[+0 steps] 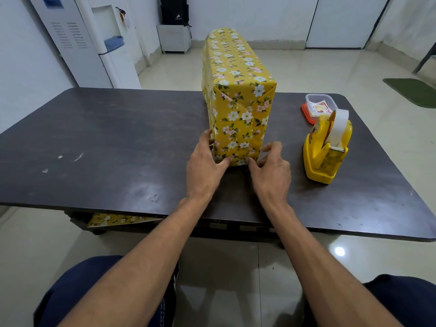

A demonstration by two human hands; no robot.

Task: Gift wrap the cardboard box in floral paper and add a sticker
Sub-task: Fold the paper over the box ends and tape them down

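One clear container (309,98) at the right of the surface (118,142) holds stickers (319,107). Left hand (204,165) and right hand (271,172) fingers clamp the floral-wrapped box (238,95) at its near lower corners, upright mid-surface. Spare floral paper (118,219) shows partly beneath.

Plain tiled room, perhaps an office, white water dispenser (111,36), dark table (118,142), green doormat (412,90), closed white door (342,20)
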